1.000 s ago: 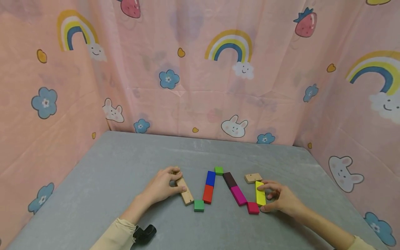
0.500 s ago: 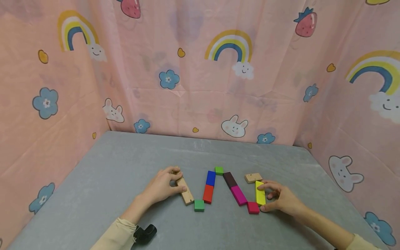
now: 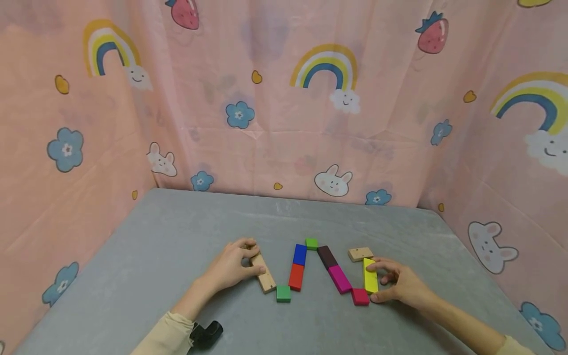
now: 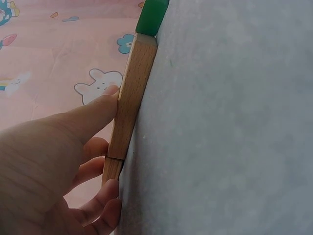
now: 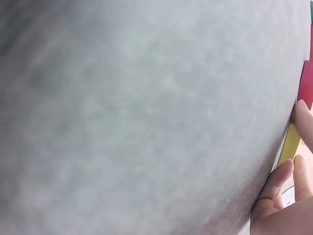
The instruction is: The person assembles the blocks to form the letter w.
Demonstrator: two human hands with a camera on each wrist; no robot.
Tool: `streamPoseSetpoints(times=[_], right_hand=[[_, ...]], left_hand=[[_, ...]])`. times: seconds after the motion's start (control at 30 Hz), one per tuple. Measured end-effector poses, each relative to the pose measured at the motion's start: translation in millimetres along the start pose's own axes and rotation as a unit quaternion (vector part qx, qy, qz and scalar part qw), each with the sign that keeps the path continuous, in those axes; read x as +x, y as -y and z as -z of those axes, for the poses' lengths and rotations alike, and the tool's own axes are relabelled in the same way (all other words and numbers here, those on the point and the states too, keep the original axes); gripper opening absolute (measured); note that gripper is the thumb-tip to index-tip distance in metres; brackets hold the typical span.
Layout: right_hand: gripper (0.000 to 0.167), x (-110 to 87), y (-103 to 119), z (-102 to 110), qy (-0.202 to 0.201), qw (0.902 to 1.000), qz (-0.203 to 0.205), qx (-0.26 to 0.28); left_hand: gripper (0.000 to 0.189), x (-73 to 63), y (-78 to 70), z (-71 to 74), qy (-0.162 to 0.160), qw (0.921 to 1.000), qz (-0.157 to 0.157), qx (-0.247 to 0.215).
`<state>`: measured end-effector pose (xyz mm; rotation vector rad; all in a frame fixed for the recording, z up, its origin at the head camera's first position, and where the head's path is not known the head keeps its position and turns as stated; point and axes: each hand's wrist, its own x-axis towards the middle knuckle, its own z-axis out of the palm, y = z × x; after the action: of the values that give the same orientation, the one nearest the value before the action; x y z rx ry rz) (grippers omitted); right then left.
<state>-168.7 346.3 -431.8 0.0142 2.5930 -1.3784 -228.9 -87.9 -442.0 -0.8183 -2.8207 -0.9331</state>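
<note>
In the head view my left hand (image 3: 230, 264) holds a row of plain wooden blocks (image 3: 266, 281), thumb on the nearer one and fingertips at the far end. The left wrist view shows two wooden blocks (image 4: 131, 105) end to end, a green block (image 4: 151, 17) touching the upper one. My right hand (image 3: 401, 285) holds a yellow block (image 3: 370, 277), its thumb at the near end and a finger on the block. A red block (image 3: 360, 297) sits by that thumb. Partly hidden by fingers, the yellow block (image 5: 289, 143) also shows in the right wrist view.
Between the hands, a zigzag runs through a green block (image 3: 283, 294), orange-red (image 3: 296, 277), blue (image 3: 300, 255), light green (image 3: 312, 243), dark brown (image 3: 327, 257) and magenta (image 3: 340, 279) blocks. A wooden block (image 3: 360, 254) touches the yellow one's far end. Patterned pink curtain (image 3: 275, 153) borders the grey table (image 3: 213, 212).
Both hands stay in place on their blocks. The whole head view has shifted slightly, the scene sitting a few pixels lower; the blocks keep their arrangement.
</note>
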Motion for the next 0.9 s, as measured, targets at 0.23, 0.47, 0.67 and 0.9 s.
streamPoseSetpoints(times=[0.23,0.47,0.67,0.9], right_hand=[[0.069,-2.0,-0.4,5.9,0.038,0.9983,0.018,0.041],[0.053,-3.8,11.6,24.4,0.028,0.9951,0.008,0.094],[0.048,11.8,26.8,29.6,-0.045,0.9974,0.044,0.035],[0.034,40.5,23.6,25.3,-0.039,0.9961,0.078,-0.008]], left_hand=[[0.064,-0.5,-0.8,0.4,-0.001,1.0,0.0,0.008],[0.064,0.5,1.1,0.0,-0.003,1.0,-0.002,0.002],[0.065,-0.2,2.0,0.6,0.0,1.0,0.004,0.003],[0.066,-0.7,1.2,0.5,0.003,1.0,0.004,0.004]])
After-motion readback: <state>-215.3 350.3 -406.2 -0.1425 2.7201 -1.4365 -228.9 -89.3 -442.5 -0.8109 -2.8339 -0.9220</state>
